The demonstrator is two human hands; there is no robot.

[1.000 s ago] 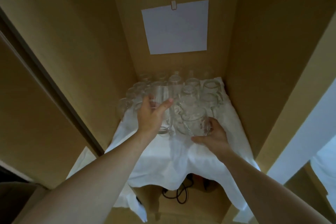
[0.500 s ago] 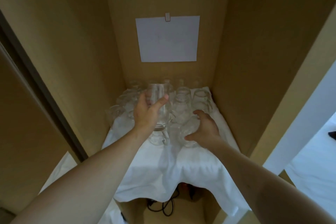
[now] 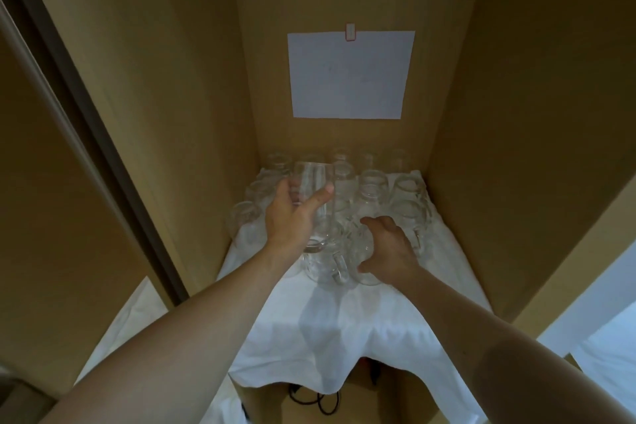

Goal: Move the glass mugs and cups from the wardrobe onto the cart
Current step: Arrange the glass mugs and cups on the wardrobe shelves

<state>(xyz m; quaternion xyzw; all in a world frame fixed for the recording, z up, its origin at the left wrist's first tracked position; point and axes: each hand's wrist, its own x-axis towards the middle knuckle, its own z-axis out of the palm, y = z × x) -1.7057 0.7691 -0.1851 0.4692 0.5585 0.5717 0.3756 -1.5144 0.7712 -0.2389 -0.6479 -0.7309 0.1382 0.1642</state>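
Observation:
Several clear glass mugs and cups [image 3: 373, 188] stand crowded on a white cloth [image 3: 344, 323] inside the wooden wardrobe. My left hand [image 3: 292, 217] grips a tall clear glass [image 3: 311, 182], thumb on its right side, held above the others. My right hand [image 3: 389, 253] wraps round a glass mug [image 3: 361, 241] at the front of the group. A handled mug [image 3: 321, 262] stands between my two hands on the cloth. The cart is not in view.
The wardrobe's back wall carries a clipped white paper sheet [image 3: 349, 74]. Brown side walls close in left and right. A dark door edge [image 3: 103, 148] runs down the left. Black cables [image 3: 311, 398] lie below the cloth's front edge.
The view has shifted so the shelf sits lower and closer. My left hand keeps the tall glass raised. My right hand stays over the front mug, fingers closing round it.

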